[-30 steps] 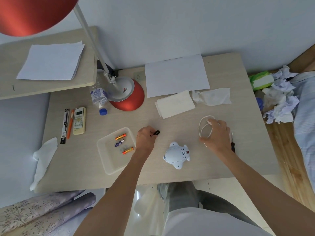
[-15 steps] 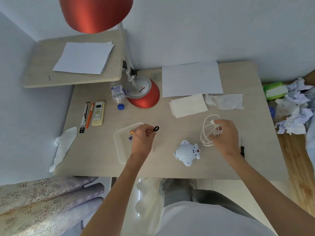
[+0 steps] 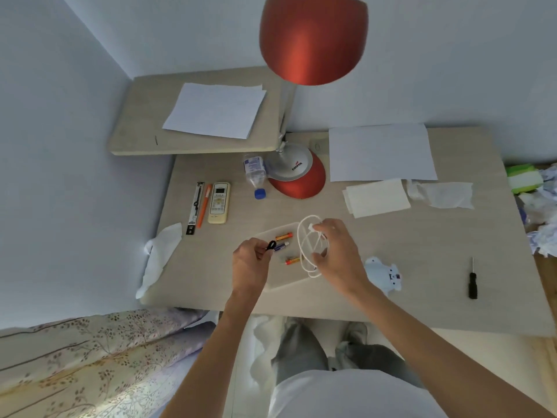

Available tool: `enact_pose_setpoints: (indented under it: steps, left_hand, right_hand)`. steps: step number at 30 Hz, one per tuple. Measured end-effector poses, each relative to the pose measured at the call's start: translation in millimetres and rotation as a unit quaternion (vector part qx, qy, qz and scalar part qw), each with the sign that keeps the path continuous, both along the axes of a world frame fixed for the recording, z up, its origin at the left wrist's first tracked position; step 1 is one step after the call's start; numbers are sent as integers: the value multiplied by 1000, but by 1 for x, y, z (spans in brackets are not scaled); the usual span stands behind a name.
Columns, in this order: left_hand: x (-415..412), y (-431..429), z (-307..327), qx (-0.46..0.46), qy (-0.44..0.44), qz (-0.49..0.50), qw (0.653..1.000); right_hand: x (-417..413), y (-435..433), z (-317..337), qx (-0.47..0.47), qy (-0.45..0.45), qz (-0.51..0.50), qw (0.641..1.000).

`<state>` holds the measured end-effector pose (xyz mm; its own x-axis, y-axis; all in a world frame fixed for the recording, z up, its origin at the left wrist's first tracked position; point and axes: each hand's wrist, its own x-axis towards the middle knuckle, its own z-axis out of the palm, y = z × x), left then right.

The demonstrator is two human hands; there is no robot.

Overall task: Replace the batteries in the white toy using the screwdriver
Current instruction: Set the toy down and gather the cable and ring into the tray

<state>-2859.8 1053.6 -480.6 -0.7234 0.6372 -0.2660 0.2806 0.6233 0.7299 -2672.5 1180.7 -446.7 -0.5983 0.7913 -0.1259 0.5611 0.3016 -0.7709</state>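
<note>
Though both hands are busy, the batt swap hasn't begun, I'd say. Left hand (image 3: 251,262) pinches a small black loop (image 3: 271,245); right hand (image 3: 337,251) is closed on a coiled white cable (image 3: 304,236), both over the clear tray (image 3: 278,283) w/ three batteries (image 3: 283,236). White toy (image 3: 384,274) sits near-right, screwdriver (image 3: 472,282) further right, both untouched. Unscrewing, swap, reclosing all left.

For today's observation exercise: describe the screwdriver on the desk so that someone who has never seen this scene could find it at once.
Start at the red lamp base at the back of the desk and move to the desk's near right corner. Past the white toy, the screwdriver lies alone, untouched by either hand. It is a slim tool with a black handle and thin metal shaft, the only dark thing on that side.
</note>
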Motion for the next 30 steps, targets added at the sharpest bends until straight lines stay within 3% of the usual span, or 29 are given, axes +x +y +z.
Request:
enact_pose_setpoints:
  steps: [18,26,30]
  left_hand:
    - [-16,6,-30,-89,54,-139,985]
    - [-28,-13,-11,-8,-13,-14,1000]
    - [-29,-29,-18,-41,-14,-35,998]
  right_hand:
    - [-60,-38,-48,-69,-97,-3,993]
    - [-39,-40,-26,-33,-136,10,990]
    - [-15,-32,-14,-11,-126,-37,991]
